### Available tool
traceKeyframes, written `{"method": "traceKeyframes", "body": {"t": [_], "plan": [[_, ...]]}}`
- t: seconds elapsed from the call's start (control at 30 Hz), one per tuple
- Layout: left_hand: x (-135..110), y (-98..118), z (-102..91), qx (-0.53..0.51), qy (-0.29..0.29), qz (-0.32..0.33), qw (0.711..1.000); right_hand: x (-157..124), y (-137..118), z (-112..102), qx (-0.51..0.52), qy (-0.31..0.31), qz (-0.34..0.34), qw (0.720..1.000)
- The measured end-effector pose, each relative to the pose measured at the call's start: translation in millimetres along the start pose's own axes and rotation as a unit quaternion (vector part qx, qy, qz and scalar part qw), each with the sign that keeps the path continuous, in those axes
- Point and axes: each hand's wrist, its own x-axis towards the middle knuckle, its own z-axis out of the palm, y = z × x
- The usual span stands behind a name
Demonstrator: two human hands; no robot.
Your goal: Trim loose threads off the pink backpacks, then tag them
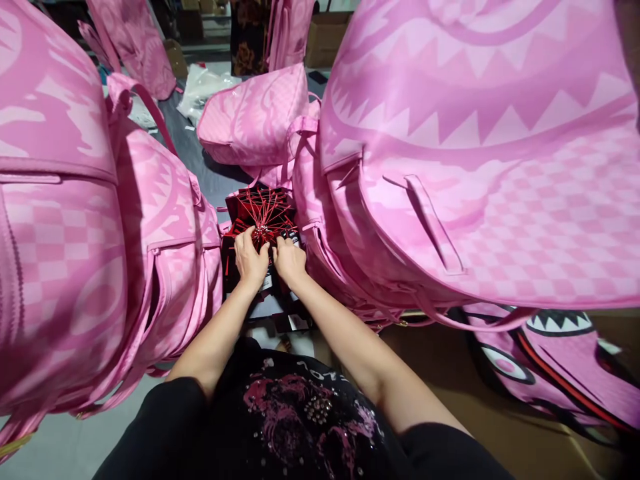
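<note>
A bunch of black hang tags (239,201) lies on the table between the pink backpacks. Their red strings (263,207) gather to a knot-like centre and fan out over the cards. My left hand (251,258) is closed on the strings at the left of that centre, thumb towards the middle. My right hand (290,259) sits close beside it, fingers bent and pinched at the near right side of the bunch. The fingertips partly hide what they grip. More black tags with white labels lie under and in front of both hands.
Large pink backpacks (480,160) crowd the right side, and more pink backpacks (55,233) line the left. A smaller pink bag (255,117) lies behind the tags, near clear plastic wrapping (205,90). A cardboard box (327,37) and a person's dark patterned clothing (245,40) show at the back.
</note>
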Motion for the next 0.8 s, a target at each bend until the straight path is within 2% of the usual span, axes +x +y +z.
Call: {"method": "traceKeyframes", "body": {"t": [0.1, 0.23, 0.3, 0.47, 0.53, 0.63, 0.7, 0.8], "plan": [[8, 7, 3.8, 0.044, 0.015, 0.04, 0.998, 11, -5, 1, 0.004, -0.006, -0.002, 1.0], [17, 9, 10.9, 0.046, -0.061, 0.055, 0.996, 18, -2, 5, 0.024, -0.007, 0.009, 1.0], [19, 8, 14.2, 0.04, -0.077, 0.056, 0.995, 19, 1, 7, 0.037, -0.005, 0.006, 0.999], [20, 1, 17.8, 0.019, -0.057, 0.081, 0.995, 14, 0, 3, 0.057, -0.027, -0.019, 0.998], [23, -3, 18.5, 0.018, -0.056, 0.091, 0.994, 8, -1, -5, 0.054, -0.036, -0.02, 0.998], [28, -5, 18.4, 0.019, -0.048, 0.092, 0.994, -10, 4, -18, 0.071, -0.083, -0.001, 0.994], [29, -4, 17.4, 0.024, -0.056, 0.1, 0.993, -27, 14, -23, 0.126, -0.113, 0.017, 0.985], [22, 2, 16.7, 0.041, -0.099, 0.157, 0.982, -51, 30, -19, 0.218, -0.138, 0.055, 0.965]]}}
